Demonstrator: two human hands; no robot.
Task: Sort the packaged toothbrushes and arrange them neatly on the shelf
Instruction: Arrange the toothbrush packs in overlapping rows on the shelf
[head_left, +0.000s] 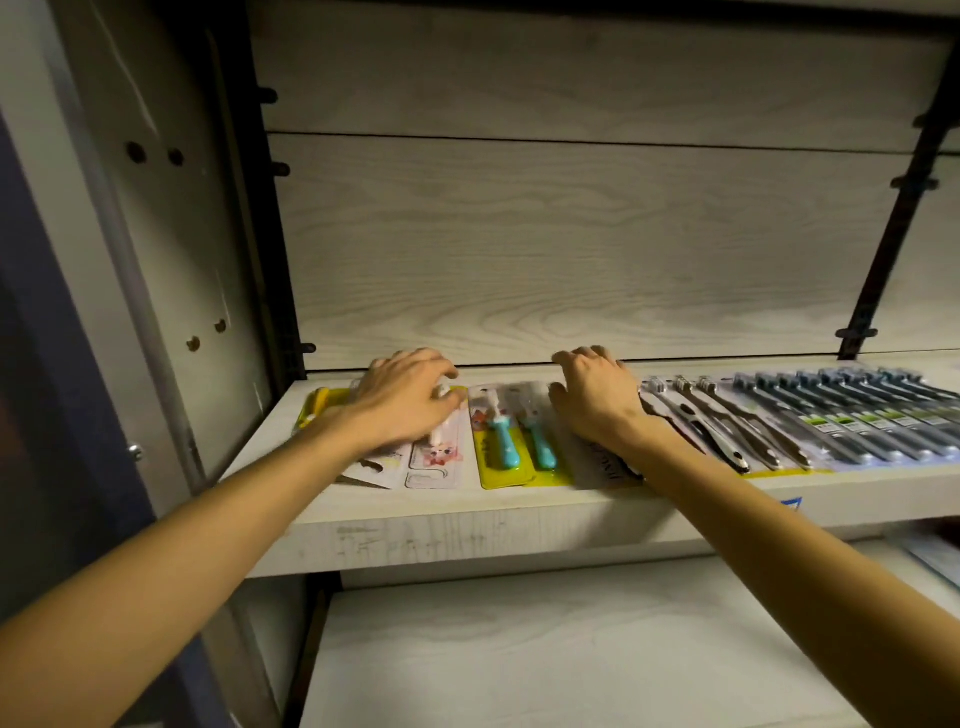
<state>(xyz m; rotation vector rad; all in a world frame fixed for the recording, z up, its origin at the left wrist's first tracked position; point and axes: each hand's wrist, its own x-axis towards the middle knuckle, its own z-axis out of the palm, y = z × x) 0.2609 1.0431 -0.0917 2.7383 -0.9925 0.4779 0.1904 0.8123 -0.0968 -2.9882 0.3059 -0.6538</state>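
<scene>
Pale wood-grain shelf (415, 525) is carrying a row of packaged toothbrushes while both hands are resting on them.

Left hand (402, 400) is lying with loosely bent fingers over a white pack with a pink cartoon print (434, 457), a yellow-edged pack (324, 408) showing beside it; whether it is gripping cannot be told. Right hand (597, 397) is pressing flat, fingers slightly spread, on a white pack (605, 465) just right of the yellow pack with two turquoise brushes (519, 447). Grey-handled packs (831, 421) are overlapping along the right.
</scene>
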